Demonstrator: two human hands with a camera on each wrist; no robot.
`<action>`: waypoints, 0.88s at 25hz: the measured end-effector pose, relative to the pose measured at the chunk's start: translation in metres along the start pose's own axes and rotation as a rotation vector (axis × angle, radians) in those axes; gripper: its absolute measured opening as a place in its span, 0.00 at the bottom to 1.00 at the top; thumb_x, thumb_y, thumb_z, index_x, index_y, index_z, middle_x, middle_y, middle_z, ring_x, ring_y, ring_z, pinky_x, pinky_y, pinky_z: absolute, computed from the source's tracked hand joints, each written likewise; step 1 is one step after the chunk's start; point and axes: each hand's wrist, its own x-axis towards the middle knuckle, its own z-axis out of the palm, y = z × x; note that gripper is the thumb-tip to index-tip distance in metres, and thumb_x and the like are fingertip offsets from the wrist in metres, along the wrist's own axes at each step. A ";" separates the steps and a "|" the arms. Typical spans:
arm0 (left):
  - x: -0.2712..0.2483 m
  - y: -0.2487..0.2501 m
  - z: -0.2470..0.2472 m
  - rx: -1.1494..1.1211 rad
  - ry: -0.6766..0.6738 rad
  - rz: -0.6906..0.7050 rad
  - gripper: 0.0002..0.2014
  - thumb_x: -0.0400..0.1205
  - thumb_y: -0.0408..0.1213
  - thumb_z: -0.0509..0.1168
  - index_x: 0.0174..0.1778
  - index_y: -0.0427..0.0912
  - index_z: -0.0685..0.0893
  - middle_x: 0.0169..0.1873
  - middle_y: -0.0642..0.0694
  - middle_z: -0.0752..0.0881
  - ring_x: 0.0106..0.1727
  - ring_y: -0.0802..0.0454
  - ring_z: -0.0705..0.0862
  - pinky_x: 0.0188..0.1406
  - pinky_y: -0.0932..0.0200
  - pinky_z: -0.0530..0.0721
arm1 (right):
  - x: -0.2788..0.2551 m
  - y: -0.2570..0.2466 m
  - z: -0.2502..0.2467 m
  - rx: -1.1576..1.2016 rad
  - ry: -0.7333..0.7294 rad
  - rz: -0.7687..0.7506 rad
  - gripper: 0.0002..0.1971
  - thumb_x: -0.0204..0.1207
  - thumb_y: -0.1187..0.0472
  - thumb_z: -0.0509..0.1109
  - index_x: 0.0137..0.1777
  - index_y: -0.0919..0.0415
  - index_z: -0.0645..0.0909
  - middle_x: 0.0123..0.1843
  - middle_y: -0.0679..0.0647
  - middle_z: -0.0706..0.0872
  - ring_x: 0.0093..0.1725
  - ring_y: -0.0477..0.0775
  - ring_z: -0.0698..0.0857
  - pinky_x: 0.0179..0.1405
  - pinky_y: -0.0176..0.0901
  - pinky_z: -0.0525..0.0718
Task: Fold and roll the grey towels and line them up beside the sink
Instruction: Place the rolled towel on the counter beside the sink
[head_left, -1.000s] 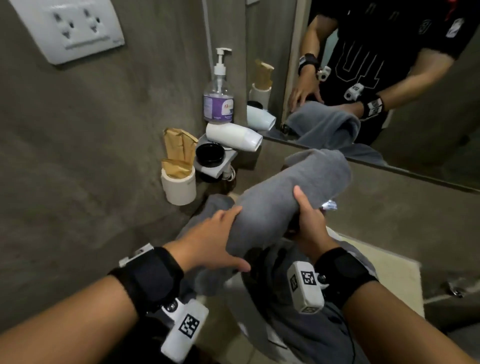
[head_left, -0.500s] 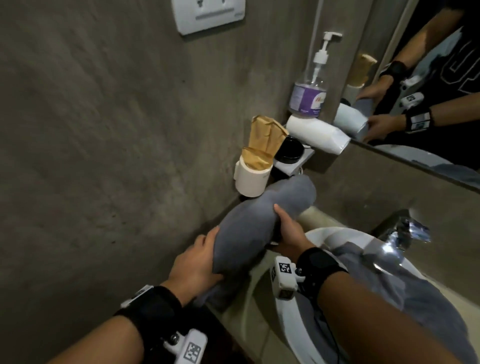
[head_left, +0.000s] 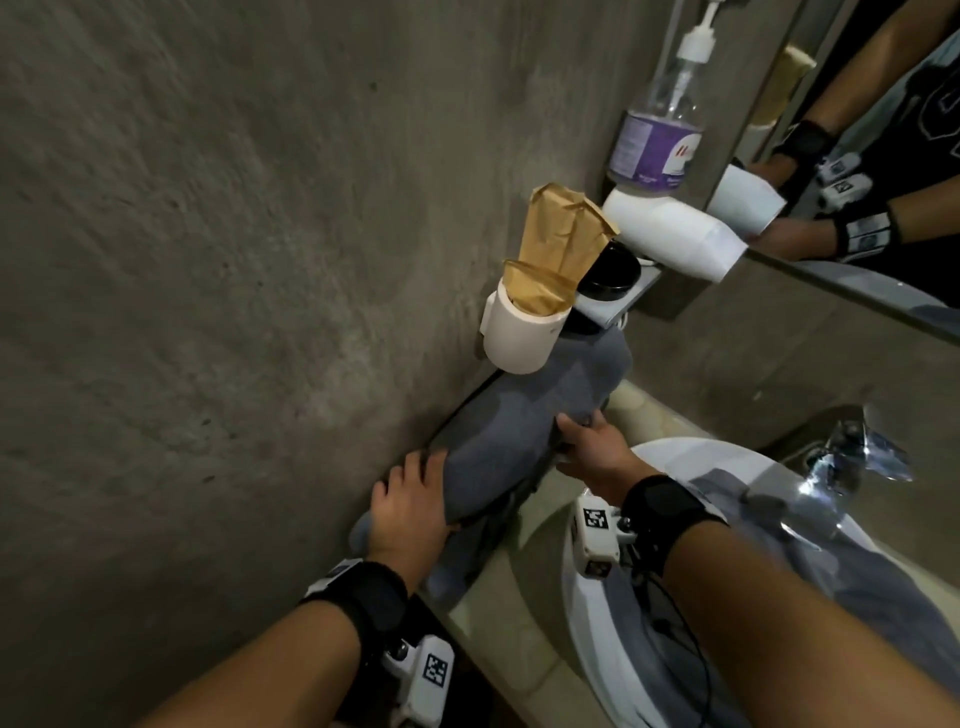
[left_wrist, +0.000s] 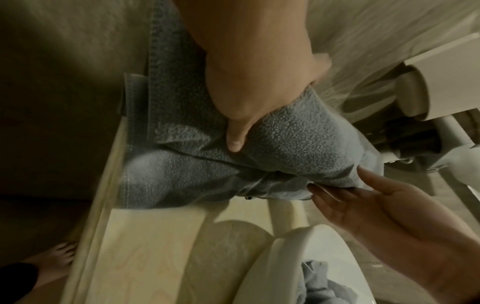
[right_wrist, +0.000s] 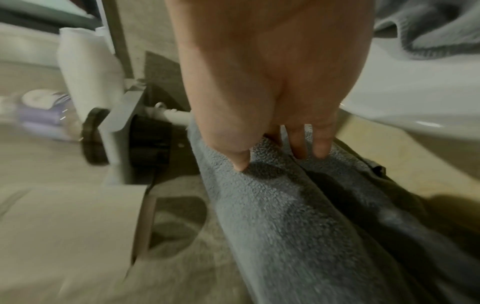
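Note:
A rolled grey towel (head_left: 519, 431) (left_wrist: 298, 139) (right_wrist: 272, 216) lies along the concrete wall on the counter left of the white sink (head_left: 576, 623). Its far end reaches under the wall cup. My left hand (head_left: 415, 488) (left_wrist: 249, 115) grips the near end, thumb on top and fingers round the wall side. My right hand (head_left: 576, 436) (right_wrist: 280, 156) (left_wrist: 350, 195) holds the sink side of the roll, thumb on top, fingers tucked at its lower edge. A second grey towel (left_wrist: 182, 181) (right_wrist: 376, 205) lies under and beside it. Another loose grey towel (head_left: 779, 545) sits in the basin.
A white cup with brown paper (head_left: 519, 332) hangs on the wall just above the roll's far end. Behind it are a black jar (head_left: 608, 270), a white hair dryer (head_left: 675, 234) and a soap bottle (head_left: 660, 140). A chrome tap (head_left: 841, 457) stands behind the basin, under the mirror (head_left: 883, 182).
Both hands have carried the rolled towel down and left from in front of the mirror to the counter against the wall. Its far end now lies under the cup.

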 end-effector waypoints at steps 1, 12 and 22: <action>-0.001 -0.003 0.003 0.001 -0.019 -0.001 0.52 0.71 0.63 0.74 0.86 0.50 0.55 0.77 0.43 0.69 0.70 0.44 0.77 0.66 0.49 0.74 | -0.006 0.001 -0.001 -0.088 -0.030 -0.051 0.30 0.87 0.59 0.66 0.85 0.45 0.59 0.78 0.54 0.77 0.63 0.57 0.84 0.40 0.45 0.87; -0.017 -0.022 0.005 -0.092 -0.140 0.466 0.40 0.83 0.48 0.52 0.90 0.43 0.41 0.88 0.44 0.33 0.89 0.44 0.35 0.87 0.51 0.38 | -0.015 -0.002 0.025 -1.196 -0.187 -0.275 0.30 0.91 0.47 0.51 0.90 0.45 0.44 0.89 0.60 0.30 0.88 0.69 0.35 0.86 0.60 0.39; 0.015 -0.021 0.004 -0.128 -0.256 0.506 0.39 0.86 0.46 0.58 0.90 0.44 0.45 0.89 0.45 0.39 0.90 0.44 0.39 0.87 0.56 0.40 | 0.022 -0.013 0.020 -1.217 -0.293 -0.130 0.25 0.92 0.58 0.48 0.88 0.61 0.56 0.90 0.66 0.36 0.87 0.72 0.33 0.85 0.64 0.39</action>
